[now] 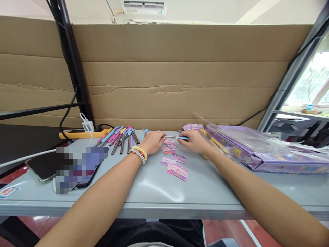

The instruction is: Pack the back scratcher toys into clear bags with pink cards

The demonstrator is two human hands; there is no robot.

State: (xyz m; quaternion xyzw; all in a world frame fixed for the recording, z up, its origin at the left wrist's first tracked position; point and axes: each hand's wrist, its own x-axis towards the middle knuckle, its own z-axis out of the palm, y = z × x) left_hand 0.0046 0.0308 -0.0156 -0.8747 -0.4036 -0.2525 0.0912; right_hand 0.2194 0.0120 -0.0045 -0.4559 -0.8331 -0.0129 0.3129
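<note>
The left hand [153, 142] has its thumb and fingers closed in a pinch on the silver end of a silver-and-blue rod [171, 137], and the right hand [193, 141] has its fingers bent round the blue end. The rod lies crosswise between the hands, roughly in line with the back edge of the tabletop [154, 192] and nearer to that edge than to the front one; whether it touches the surface I cannot tell.

Just in front of the rod, small pink and purple cards [178, 172] trail toward the front edge and stop short of it, with a strip of grey surface between. More grey surface runs from the cards to each forearm.

Left of the left hand, many-coloured hand-ended rods [122, 139] fan out near the back edge, leaving little room there. A yellow power strip [83, 133] sits at the back left corner. Two phones, a dark one [50, 166] near the left edge and one with a blurred screen [83, 168], take up the left side.

Close beside the right hand lie clear plastic wrapping and yellow pieces [219, 145]. Beyond them a purple box [277, 164] fills the back right, set in from the front edge. Cardboard [190, 75] stands behind the back edge.
</note>
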